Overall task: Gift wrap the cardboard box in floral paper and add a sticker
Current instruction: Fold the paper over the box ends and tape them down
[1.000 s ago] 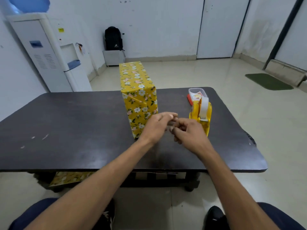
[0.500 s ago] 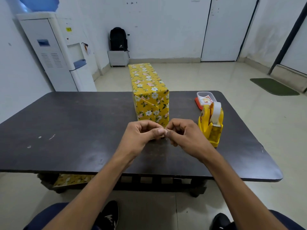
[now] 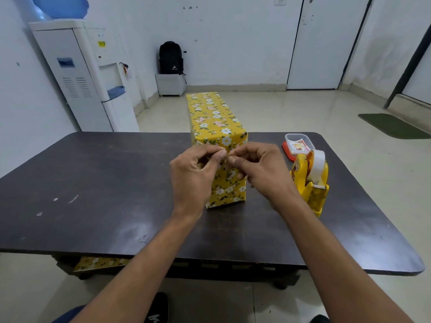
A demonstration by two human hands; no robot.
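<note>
Squarely in the middle of the dark table (image 3: 105, 183) stands the cardboard box (image 3: 217, 122), fully covered in yellow floral paper, one narrow end facing the person. Both hands are raised in front of that near end. The left hand (image 3: 198, 173) and the right hand (image 3: 258, 173) have their fingers curled, and thumbs and forefingers meet in a tight pinch on a tiny item (image 3: 228, 156) too small to identify. Just right of the box, a yellow tape dispenser (image 3: 310, 190) carries a roll of clear tape (image 3: 317, 164). Behind it sits a clear plastic tub (image 3: 289, 138) on a red lid, holding a printed sheet that looks like stickers (image 3: 297, 145). More floral paper (image 3: 100, 263) lies on the shelf under the table.
</note>
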